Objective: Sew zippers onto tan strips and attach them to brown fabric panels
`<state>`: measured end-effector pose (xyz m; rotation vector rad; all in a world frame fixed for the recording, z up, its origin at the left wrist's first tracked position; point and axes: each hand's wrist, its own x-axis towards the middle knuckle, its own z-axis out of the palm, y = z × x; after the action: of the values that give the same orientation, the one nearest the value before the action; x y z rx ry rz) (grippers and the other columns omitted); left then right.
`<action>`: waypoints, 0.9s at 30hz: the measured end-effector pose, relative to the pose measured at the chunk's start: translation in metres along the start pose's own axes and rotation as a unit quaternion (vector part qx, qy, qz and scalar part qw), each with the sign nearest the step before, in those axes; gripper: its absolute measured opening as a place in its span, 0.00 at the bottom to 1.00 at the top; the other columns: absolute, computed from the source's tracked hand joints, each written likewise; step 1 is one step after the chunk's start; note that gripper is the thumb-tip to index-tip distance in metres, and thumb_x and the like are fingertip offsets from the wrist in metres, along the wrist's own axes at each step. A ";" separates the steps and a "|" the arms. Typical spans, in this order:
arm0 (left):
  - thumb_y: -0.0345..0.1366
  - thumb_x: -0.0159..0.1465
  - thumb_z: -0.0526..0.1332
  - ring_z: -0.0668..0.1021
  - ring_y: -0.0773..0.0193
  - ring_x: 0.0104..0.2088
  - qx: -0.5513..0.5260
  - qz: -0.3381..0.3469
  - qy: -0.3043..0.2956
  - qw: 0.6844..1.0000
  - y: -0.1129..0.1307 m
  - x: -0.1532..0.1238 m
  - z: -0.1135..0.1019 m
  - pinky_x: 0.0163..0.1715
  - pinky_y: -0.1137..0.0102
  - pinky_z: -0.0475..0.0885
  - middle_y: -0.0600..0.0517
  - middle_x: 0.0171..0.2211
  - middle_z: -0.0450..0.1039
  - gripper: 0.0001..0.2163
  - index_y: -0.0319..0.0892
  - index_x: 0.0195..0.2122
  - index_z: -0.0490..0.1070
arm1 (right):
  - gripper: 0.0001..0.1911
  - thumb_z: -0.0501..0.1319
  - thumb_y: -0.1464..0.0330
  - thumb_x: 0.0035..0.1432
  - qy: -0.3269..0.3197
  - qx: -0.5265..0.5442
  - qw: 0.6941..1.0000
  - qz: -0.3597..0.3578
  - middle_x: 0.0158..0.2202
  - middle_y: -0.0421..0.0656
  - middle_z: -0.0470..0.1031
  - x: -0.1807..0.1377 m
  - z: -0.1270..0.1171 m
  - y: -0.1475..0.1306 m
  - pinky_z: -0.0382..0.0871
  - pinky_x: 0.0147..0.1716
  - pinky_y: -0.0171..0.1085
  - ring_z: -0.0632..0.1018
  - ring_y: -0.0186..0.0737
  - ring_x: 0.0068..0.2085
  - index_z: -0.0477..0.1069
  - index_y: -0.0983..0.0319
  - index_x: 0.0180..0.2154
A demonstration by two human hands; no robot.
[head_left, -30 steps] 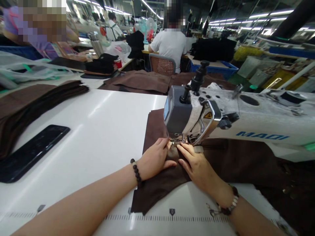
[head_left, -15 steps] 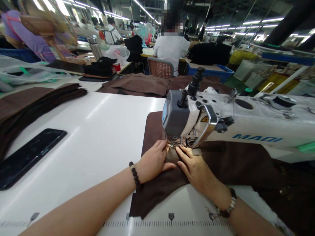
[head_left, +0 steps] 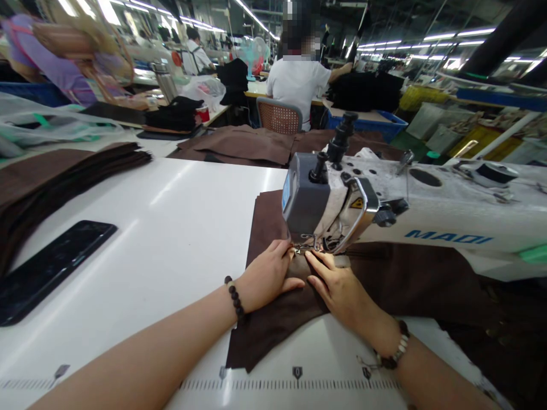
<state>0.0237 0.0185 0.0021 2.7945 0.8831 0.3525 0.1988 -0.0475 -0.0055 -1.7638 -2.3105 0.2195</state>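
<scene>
Brown fabric [head_left: 273, 336] lies on the white table under the head of a sewing machine [head_left: 305, 191]. My left hand [head_left: 267, 273] rests flat on the fabric, left of the presser foot [head_left: 298, 249], thumb stretched toward the right. On the other side of the foot, my right hand [head_left: 339, 285] presses the cloth down with its fingers spread, the index fingertip close to the foot. Both hands lie on top of the fabric rather than grasping it. The needle point is too small to make out. More of the brown cloth extends right, beneath the machine arm.
A black phone [head_left: 55, 267] lies on the white table [head_left: 183, 228] at left, near a stack of brown cut pieces [head_left: 64, 176]. More brown fabric [head_left: 243, 145] is heaped behind the table. Beyond it a person in white [head_left: 294, 85] sits on a chair [head_left: 278, 117].
My hands and the fabric stay almost in place at the presser foot. The person in white has stretched an arm out to the right, onto the black pile. The view shifts very slightly.
</scene>
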 end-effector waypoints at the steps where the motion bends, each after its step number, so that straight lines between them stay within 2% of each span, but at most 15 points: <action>1: 0.49 0.56 0.61 0.65 0.52 0.50 -0.002 0.000 -0.001 1.000 0.000 0.000 0.000 0.53 0.61 0.61 0.41 0.48 0.63 0.25 0.32 0.46 0.65 | 0.22 0.46 0.66 0.62 0.000 0.001 1.000 0.000 0.56 0.48 0.61 0.000 0.000 0.000 0.58 0.55 0.51 0.65 0.45 0.55 0.58 0.65 0.56; 6: 0.49 0.56 0.60 0.63 0.50 0.52 0.003 0.001 -0.003 1.000 -0.003 0.002 0.001 0.53 0.60 0.61 0.39 0.49 0.62 0.27 0.31 0.48 0.64 | 0.22 0.46 0.66 0.61 0.005 0.001 1.000 0.000 0.56 0.49 0.62 0.001 -0.001 0.000 0.59 0.54 0.51 0.65 0.45 0.54 0.58 0.64 0.56; 20: 0.49 0.56 0.60 0.64 0.50 0.52 0.022 0.011 0.009 1.000 -0.005 0.005 0.001 0.52 0.61 0.62 0.39 0.47 0.64 0.26 0.30 0.46 0.65 | 0.21 0.47 0.66 0.62 0.023 -0.034 0.999 -0.002 0.53 0.50 0.65 0.004 0.002 0.000 0.60 0.52 0.52 0.70 0.46 0.50 0.58 0.63 0.56; 27: 0.50 0.58 0.58 0.64 0.49 0.52 0.040 0.018 -0.002 0.999 -0.005 0.005 -0.001 0.52 0.60 0.63 0.38 0.47 0.64 0.26 0.29 0.46 0.65 | 0.22 0.48 0.66 0.61 0.022 -0.030 0.999 -0.005 0.54 0.50 0.64 0.003 0.002 0.002 0.63 0.51 0.50 0.68 0.46 0.51 0.58 0.64 0.56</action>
<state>0.0247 0.0251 0.0024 2.8860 0.8665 0.3244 0.1994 -0.0438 -0.0081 -1.7669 -2.3182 0.1089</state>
